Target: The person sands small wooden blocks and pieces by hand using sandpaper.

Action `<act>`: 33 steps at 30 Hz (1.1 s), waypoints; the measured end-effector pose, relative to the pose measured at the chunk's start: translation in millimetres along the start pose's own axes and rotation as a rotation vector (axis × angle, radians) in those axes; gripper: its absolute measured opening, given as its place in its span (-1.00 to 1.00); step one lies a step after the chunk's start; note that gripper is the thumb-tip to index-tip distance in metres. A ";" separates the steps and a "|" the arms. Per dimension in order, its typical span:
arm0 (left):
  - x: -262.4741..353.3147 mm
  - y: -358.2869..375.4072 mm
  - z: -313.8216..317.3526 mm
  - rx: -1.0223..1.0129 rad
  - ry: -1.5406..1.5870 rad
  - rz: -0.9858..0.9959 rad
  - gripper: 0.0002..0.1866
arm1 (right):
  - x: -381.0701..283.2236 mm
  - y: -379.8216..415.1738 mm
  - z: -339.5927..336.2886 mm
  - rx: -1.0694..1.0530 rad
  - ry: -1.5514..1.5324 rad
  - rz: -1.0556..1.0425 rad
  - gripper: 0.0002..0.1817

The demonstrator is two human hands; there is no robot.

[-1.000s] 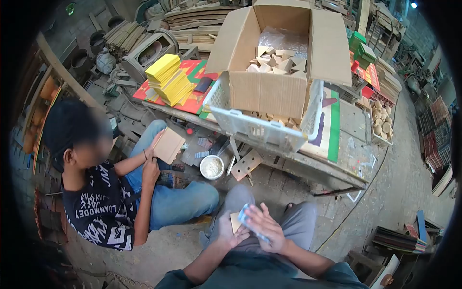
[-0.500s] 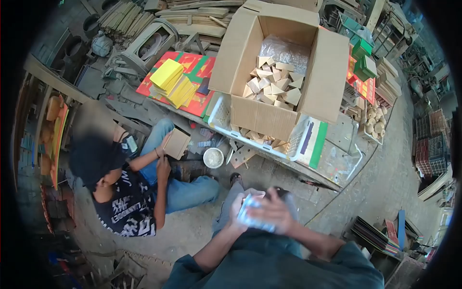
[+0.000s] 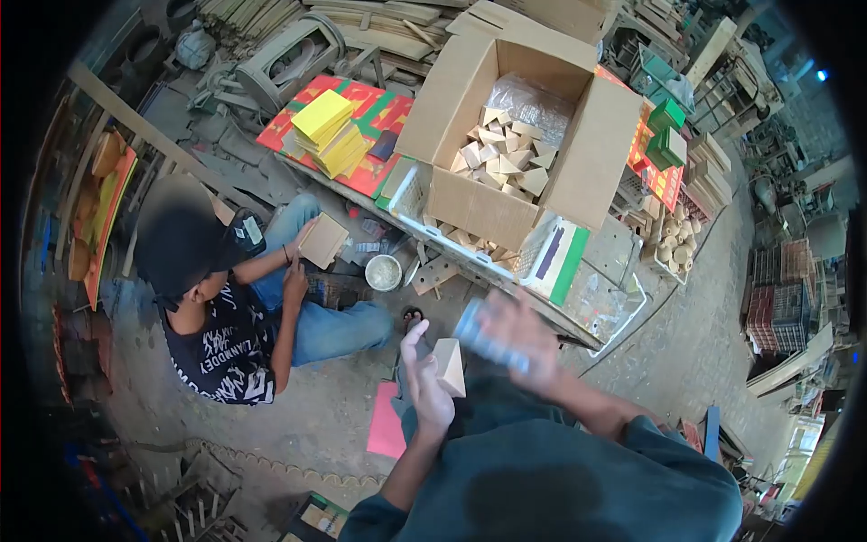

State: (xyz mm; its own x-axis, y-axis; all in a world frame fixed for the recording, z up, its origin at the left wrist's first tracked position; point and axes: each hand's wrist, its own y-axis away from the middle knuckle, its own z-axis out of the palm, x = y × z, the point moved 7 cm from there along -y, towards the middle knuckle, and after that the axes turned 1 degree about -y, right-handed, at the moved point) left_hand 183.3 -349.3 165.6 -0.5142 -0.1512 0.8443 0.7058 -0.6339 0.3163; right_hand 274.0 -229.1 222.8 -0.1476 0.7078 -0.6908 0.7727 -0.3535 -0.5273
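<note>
You are pinching a small wooden block (image 3: 449, 366) in your left hand (image 3: 424, 379), holding it just above your lap. Your right hand (image 3: 517, 336), blurred, is gripping a bluish sanding sheet (image 3: 483, 336) just beside the block. A co-worker (image 3: 235, 307) is sitting near the table (image 3: 578, 312).

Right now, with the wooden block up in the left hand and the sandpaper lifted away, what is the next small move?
Probably bring the right hand with its blurred blue-grey sandpaper back down onto the wooden block. The left hand holds the block upright with a face bare, and the paper is apart from it.
</note>
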 end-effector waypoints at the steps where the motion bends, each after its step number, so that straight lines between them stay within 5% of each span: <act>1: -28.2 -4.5 -17.1 0.005 -0.015 0.021 -0.56 | -10.4 9.2 17.2 -0.092 -0.156 -0.122 -0.58; 2: -17.9 -2.0 -14.7 -0.052 -0.496 0.283 -0.55 | -25.8 13.2 32.3 -0.284 -0.117 -0.156 -0.60; 4: -46.9 -6.3 -20.7 -0.023 -0.045 0.049 -0.53 | -3.8 20.0 51.5 -0.281 -0.195 -0.083 -0.66; 6: -55.8 -11.5 -24.0 -0.008 0.125 -0.104 -0.52 | 36.9 17.8 52.1 -0.223 -0.057 0.228 -0.58; 8: -63.5 -18.3 -25.1 0.008 0.287 -0.254 -0.51 | 51.9 15.2 53.9 -0.159 -0.043 0.258 -0.57; 10: -71.2 -27.8 -46.6 0.195 0.069 -0.262 -0.51 | 24.9 9.6 66.9 -0.213 -0.220 -0.099 -0.49; 12: -87.5 -37.2 -65.5 0.239 0.269 -0.413 -0.51 | 26.8 5.9 81.6 -0.357 -0.287 -0.104 -0.50; 14: -60.2 -43.2 -28.1 -0.356 0.990 -0.642 -0.51 | 78.7 -1.3 82.1 -0.179 -0.067 0.194 -0.58; 16: -50.1 -62.7 -30.0 -0.225 0.810 -0.730 -0.49 | 99.7 -9.6 82.4 -0.189 0.063 0.321 -0.63; 18: -72.5 -78.9 -67.3 0.388 0.286 -0.863 -0.46 | 73.9 -18.3 98.5 -0.192 -0.150 0.039 -0.65; 19: -105.5 -75.0 -77.7 0.276 1.128 -1.020 -0.43 | 64.4 -13.1 117.1 -0.314 -0.216 0.015 -0.65; 20: -105.0 -83.3 -79.4 0.279 1.121 -1.036 -0.43 | 70.6 -8.7 125.8 -0.308 -0.211 0.029 -0.65; 22: -103.4 -107.2 -85.3 -0.013 0.582 -0.920 -0.45 | 107.6 -1.2 137.1 -0.256 -0.185 0.250 -0.66; 23: -98.4 -119.3 -70.1 -0.384 0.940 -0.843 -0.46 | 133.4 3.8 139.4 -0.253 -0.063 0.388 -0.63; 24: -107.7 -122.8 -73.8 -0.381 0.938 -0.850 -0.46 | 143.1 8.4 143.7 -0.250 -0.064 0.395 -0.63; 26: -121.9 -139.2 -105.3 0.114 0.190 -0.766 -0.49 | 154.5 14.5 148.4 -0.157 -0.044 0.393 -0.63; 27: -129.4 -147.2 -111.8 0.205 0.112 -0.735 -0.54 | 158.6 16.1 153.3 -0.155 -0.046 0.393 -0.63; 33: -156.9 -161.7 -122.2 0.098 0.293 -0.531 -0.58 | 170.3 31.8 177.8 -0.326 -0.136 0.336 -0.35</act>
State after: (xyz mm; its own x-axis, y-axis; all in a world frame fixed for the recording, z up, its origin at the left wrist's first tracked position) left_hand 90.3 -315.7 -71.0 -0.9105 -0.0446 0.4112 0.3509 -0.6094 0.7110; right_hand 163.7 -228.5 0.4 0.0803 0.4932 -0.8662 0.9414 -0.3232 -0.0967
